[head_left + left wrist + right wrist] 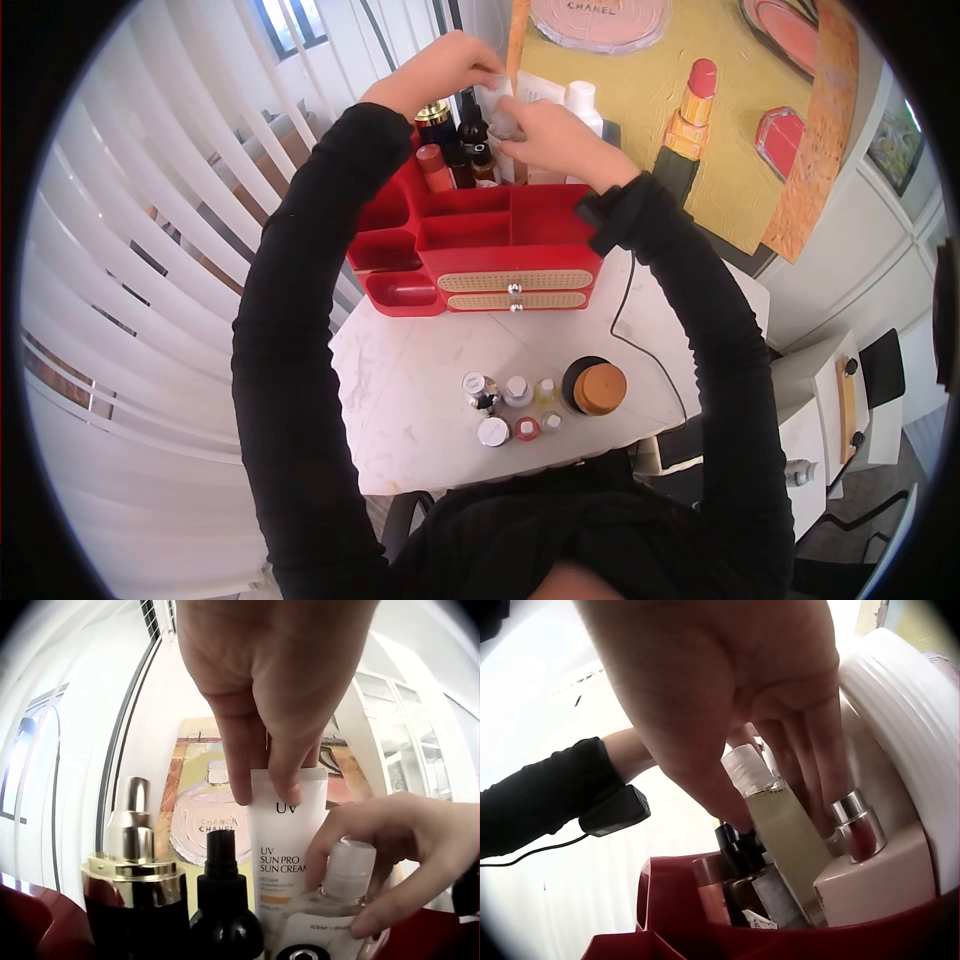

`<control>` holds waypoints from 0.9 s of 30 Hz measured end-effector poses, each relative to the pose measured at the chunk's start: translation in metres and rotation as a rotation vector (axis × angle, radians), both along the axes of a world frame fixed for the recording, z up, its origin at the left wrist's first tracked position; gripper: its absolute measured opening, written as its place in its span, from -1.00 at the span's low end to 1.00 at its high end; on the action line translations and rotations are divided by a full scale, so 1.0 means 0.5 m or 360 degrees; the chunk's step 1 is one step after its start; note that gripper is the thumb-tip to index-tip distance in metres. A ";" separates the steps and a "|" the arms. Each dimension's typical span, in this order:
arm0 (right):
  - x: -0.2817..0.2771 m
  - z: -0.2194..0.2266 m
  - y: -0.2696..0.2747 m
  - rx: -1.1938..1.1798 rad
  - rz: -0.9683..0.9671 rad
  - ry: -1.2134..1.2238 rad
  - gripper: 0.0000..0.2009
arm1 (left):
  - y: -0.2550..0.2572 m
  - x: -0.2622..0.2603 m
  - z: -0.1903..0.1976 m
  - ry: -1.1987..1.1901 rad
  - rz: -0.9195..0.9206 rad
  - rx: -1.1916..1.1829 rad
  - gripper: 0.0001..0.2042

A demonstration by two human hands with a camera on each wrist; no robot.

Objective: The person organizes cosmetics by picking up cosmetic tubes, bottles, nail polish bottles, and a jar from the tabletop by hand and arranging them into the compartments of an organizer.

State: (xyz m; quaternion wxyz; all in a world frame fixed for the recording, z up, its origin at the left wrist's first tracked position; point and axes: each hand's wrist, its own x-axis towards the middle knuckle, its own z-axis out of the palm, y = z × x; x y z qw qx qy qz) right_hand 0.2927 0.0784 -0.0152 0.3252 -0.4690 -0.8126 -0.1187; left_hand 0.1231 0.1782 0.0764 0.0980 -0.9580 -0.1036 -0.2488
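My left hand point(445, 72) pinches the top end of a white sun cream tube point(286, 832) between thumb and fingers; the tube stands upright at the back of the red organizer point(510, 258). Beside it, my right hand point(565, 140) has its thumb and fingers around a clear bottle point(784, 832) with a translucent cap. That bottle leans in the right wrist view, its lower end inside the organizer. A black spray bottle point(223, 896) and a gold-collared bottle point(135, 881) stand to the left of the tube.
Several small bottles, one of them red-bodied point(527, 429), and an amber-lidded jar point(600, 388) stand on the white table point(400, 440) in front. A black cable point(640, 345) runs along the right. Behind is a lipstick painting point(630, 110); a white-capped bottle point(583, 105) stands at the back.
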 end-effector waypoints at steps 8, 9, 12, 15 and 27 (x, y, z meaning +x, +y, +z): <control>-0.004 0.000 -0.004 -0.0058 -0.0020 0.0012 -0.59 | 0.016 0.015 -0.023 -0.0030 0.0071 -0.0040 -0.80; -0.005 -0.003 -0.006 -0.0050 -0.0012 0.0033 -0.59 | 0.022 0.015 -0.028 -0.0014 0.0067 -0.0038 -0.79; -0.008 0.001 -0.021 -0.0101 -0.0012 0.0046 -0.56 | 0.030 0.005 -0.031 -0.0018 0.0098 -0.0253 -0.81; -0.004 0.002 -0.007 -0.0126 0.0011 0.0030 -0.54 | 0.022 0.030 -0.061 0.0240 0.0129 -0.0061 -0.80; -0.017 0.008 -0.039 0.0368 0.0175 0.0139 -0.65 | 0.007 0.032 -0.082 0.0172 0.0194 -0.0230 -0.65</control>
